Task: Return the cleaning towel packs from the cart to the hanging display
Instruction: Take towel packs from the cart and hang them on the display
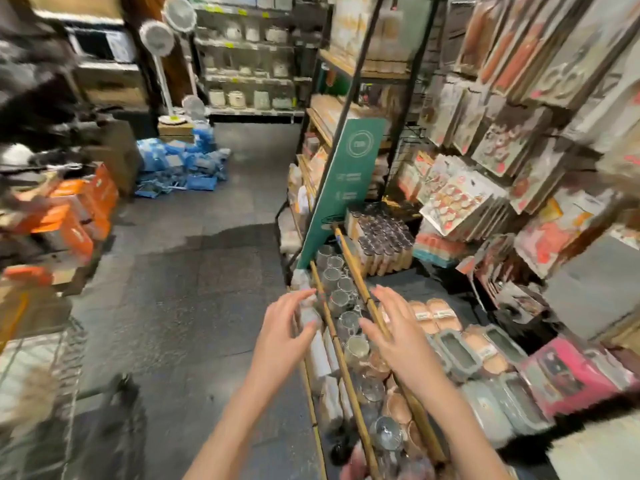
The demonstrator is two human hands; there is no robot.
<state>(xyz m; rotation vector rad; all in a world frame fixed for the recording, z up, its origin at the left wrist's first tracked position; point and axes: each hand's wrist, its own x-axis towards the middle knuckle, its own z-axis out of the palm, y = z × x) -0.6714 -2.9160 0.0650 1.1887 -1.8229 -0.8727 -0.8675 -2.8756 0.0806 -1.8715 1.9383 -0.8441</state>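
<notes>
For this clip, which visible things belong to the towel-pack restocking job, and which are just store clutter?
Job-related:
- left hand, open, holding nothing
- right hand, open, holding nothing
- hanging display of carded packs, too blurred to identify
- wire cart at the left edge

Just lying about:
- bamboo poles
- glass mugs
- blue packages on the floor
- standing fans

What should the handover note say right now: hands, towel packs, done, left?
Left hand: open, fingers spread, holding nothing, above the low shelf edge.
Right hand: open, empty, over the bamboo poles and glass mugs.
Hanging display: to the right, full of carded packs; the picture is too blurred to tell which are towel packs.
Wire cart: lower left; contents blurred, no towel pack identifiable.
Done: cannot be judged from this view.
Left: turn to the cart, pick up a pack, hang it on the display.
</notes>
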